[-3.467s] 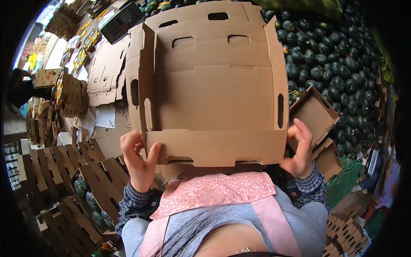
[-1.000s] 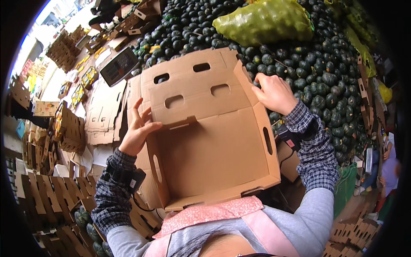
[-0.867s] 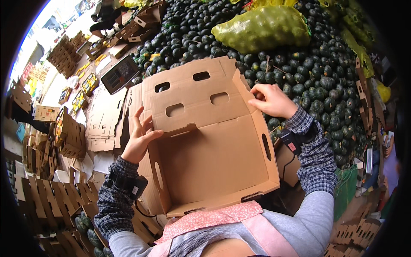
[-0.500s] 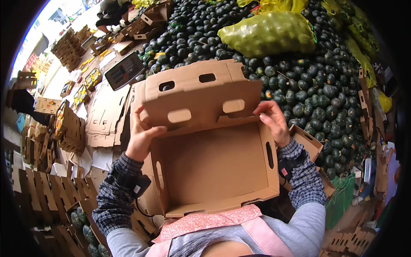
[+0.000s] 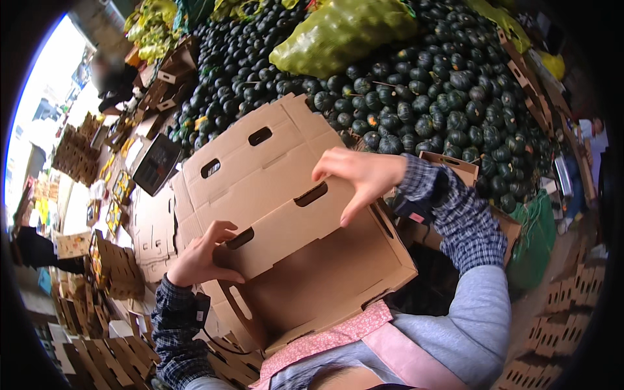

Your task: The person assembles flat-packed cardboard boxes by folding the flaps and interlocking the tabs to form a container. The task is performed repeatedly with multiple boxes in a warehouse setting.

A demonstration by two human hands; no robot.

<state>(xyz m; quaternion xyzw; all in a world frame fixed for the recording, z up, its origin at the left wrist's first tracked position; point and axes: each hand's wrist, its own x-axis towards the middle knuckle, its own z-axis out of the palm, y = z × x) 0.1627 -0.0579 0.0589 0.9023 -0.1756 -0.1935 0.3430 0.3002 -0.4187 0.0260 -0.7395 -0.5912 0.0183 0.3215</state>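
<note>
In front of me is a brown cardboard box with low walls, tilted on stacked flat cardboard. Its far flap, with two oval handle holes, is folded over toward the inside and hides part of the floor. My left hand grips the flap's left end, fingers at the fold and thumb at the near edge. At the right end my right hand spans the flap the same way, thumb and fingers wide apart across it. Just beyond lies a flat cardboard blank with cut-out holes.
A big heap of dark green squashes fills the far side, with a full yellow-green mesh sack on it. A dark screen device stands far left. Stacked cardboard trays are at the near left; green netting lies right.
The far flap has swung down from upright toward the box's inside. Both hands have shifted along it, the right one leftward. The box appears turned, and the view has shifted.
</note>
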